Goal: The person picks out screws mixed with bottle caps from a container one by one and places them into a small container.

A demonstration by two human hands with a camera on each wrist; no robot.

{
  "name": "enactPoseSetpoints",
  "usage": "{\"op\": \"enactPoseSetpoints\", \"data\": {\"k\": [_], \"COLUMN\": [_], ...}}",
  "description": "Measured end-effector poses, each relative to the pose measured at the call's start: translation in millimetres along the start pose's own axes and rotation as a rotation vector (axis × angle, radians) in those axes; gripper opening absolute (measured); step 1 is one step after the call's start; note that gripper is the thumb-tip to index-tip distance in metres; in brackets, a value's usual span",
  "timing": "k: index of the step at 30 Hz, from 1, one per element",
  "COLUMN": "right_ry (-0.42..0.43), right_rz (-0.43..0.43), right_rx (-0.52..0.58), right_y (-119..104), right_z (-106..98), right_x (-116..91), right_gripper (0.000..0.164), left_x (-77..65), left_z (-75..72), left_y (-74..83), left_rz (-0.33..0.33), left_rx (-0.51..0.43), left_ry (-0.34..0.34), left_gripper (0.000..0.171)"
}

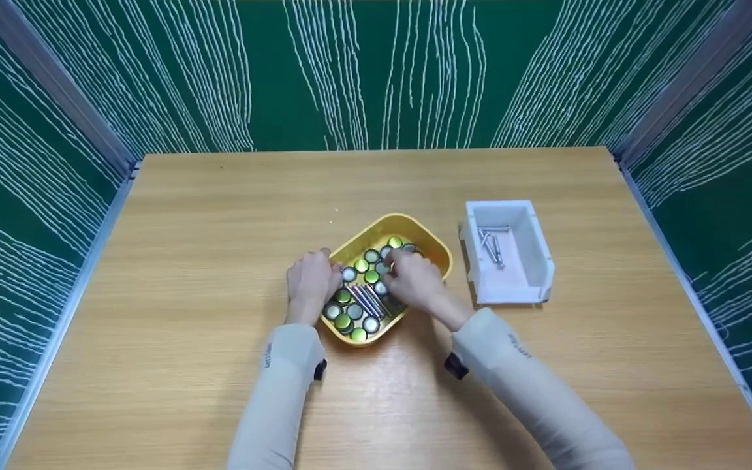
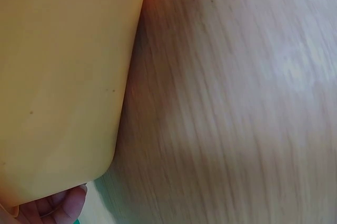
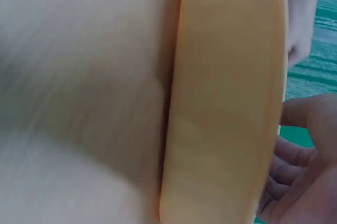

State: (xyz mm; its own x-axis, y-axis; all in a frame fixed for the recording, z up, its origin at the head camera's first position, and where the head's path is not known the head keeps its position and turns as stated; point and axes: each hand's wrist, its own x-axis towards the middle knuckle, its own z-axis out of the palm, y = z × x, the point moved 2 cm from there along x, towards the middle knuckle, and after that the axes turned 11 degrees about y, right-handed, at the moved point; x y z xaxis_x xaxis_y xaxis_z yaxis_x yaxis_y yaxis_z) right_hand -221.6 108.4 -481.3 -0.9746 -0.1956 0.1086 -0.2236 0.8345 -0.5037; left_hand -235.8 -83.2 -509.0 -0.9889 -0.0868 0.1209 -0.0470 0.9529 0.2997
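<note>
A yellow bin [image 1: 415, 226] sits at an angle on the table, holding green and silver bottle caps [image 1: 343, 321] and a row of metal screws [image 1: 366, 300]. At its left side my left hand [image 1: 313, 279] grips the rim; the curled fingers [image 2: 71, 203] show at the bin's edge in the left wrist view. My right hand [image 1: 415, 279] reaches over the right rim, fingers down among the caps. In the right wrist view the bin wall hides its fingertips, so whether they hold anything cannot be seen.
To the right of the yellow bin stands a white open-front bin [image 1: 541, 248] with several screws [image 1: 493, 248] inside. The wooden table [image 1: 173, 261] is bordered by green panels [image 1: 402, 72] with white wavy lines.
</note>
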Motion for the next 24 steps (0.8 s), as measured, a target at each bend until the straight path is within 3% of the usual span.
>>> {"op": "enactPoseSetpoints", "data": {"k": [6,13,19,24], "right_ry": [-0.085,-0.185,-0.191,-0.195], "right_rz": [0.031,0.081,0.111,0.15], "right_rx": [-0.056,-0.178,-0.233,-0.219], "right_y": [-8.6,-11.3,-18.0,-21.0], "right_z": [16.2,21.8,25.8,32.5], "right_x": [-4.6,-7.1,-8.4,-11.3], "right_gripper": [0.022,0.035,0.04,0.039], "left_x": [-0.6,-0.2,0.7,0.6], "left_z": [1.6,0.8,0.9,0.1], "left_y": [0.1,0.3,-0.7,-0.7], "left_rz": [-0.002,-0.005,-0.006,-0.006], "left_rx": [-0.019,-0.013,-0.019,-0.013], "left_ry": [0.0,0.015,0.044,0.025], "left_gripper": [0.035,0.037,0.034,0.035]}}
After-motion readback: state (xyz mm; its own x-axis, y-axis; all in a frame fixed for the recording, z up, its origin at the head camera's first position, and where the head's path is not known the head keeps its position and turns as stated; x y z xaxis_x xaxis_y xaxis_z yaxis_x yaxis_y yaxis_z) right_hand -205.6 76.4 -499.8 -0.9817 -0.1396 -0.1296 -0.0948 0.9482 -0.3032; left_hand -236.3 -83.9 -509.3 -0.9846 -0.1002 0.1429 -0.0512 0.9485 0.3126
